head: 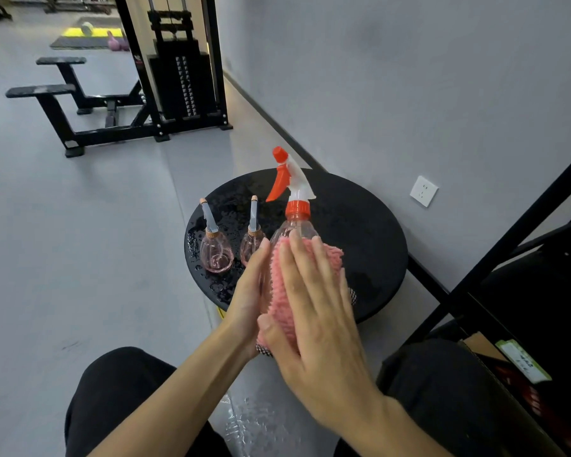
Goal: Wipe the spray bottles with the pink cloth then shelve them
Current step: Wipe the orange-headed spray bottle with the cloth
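- Clear spray bottle (pixel 298 227), orange/white trigger head, held tilted over the 7 o'clock edge of the round black table (pixel 360 232), body wrapped in pink cloth (pixel 305 258)
- L hand (pixel 249 293): fingers straight, flat vs cloth's 9 o'clock side
- R hand (pixel 314 311): fingers straight, pressed flat on cloth
- 2 small pink bottles (pixel 215 250) (pixel 251 249) upright at table's 9 o'clock, water drops round them
- Black rack (pixel 508 244) at 3 o'clock
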Demonstrator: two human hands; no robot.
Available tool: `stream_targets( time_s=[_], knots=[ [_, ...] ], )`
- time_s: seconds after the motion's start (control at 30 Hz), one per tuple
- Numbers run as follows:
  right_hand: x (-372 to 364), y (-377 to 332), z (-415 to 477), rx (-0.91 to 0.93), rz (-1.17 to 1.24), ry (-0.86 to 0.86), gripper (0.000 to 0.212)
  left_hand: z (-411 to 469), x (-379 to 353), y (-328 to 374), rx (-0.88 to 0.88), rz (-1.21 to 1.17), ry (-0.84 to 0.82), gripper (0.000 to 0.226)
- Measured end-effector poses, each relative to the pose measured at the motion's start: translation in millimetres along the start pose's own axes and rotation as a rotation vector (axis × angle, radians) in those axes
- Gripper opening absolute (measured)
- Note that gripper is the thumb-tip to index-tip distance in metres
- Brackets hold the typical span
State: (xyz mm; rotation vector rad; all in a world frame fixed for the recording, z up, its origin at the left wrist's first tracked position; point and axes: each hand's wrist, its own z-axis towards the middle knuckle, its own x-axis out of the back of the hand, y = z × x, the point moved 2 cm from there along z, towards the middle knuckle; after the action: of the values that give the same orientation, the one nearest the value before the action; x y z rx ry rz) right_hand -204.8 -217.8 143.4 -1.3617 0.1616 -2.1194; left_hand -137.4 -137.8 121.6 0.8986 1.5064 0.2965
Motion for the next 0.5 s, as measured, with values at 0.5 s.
stream_targets(
  time_s=[0.5],
  knots=[
    [-4.5, 3.0, 6.1, -0.029, -0.022, 0.021, 0.064, 0.1, 10.3, 2.5, 0.024, 0.052, 0.11, 0.054]
  ],
)
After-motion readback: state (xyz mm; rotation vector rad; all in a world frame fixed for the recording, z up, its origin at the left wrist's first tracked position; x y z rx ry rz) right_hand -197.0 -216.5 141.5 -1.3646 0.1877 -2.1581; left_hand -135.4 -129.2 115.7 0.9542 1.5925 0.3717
